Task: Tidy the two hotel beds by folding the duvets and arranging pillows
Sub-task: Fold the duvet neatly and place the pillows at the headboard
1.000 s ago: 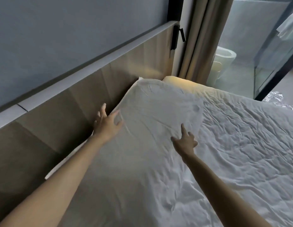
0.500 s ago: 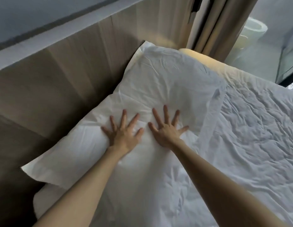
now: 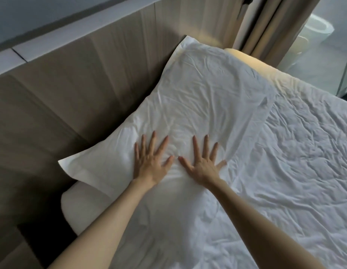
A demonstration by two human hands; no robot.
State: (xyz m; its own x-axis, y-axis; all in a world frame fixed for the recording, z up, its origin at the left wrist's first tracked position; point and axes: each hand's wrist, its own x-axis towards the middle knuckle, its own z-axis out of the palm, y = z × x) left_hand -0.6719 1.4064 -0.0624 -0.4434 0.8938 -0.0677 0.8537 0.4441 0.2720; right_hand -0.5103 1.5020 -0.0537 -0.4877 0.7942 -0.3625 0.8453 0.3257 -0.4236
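Head view shows your left hand (image 3: 149, 164) and right hand (image 3: 202, 164) pressed flat, fingers spread, gripping nothing, on the near end of the crumpled white fabric pillow (image 3: 203, 98), whose long axis runs ahead of your fingertips along the wooden headboard (image 3: 91, 90).

Two hands, the left hand (image 3: 149, 162) and the right hand (image 3: 202, 164), lie flat with fingers spread on one white pillow (image 3: 198, 98). One wooden headboard (image 3: 71, 98) stands beside the pillow, one crumpled duvet (image 3: 295, 162) on its other side, one curtain (image 3: 266, 26) beyond.
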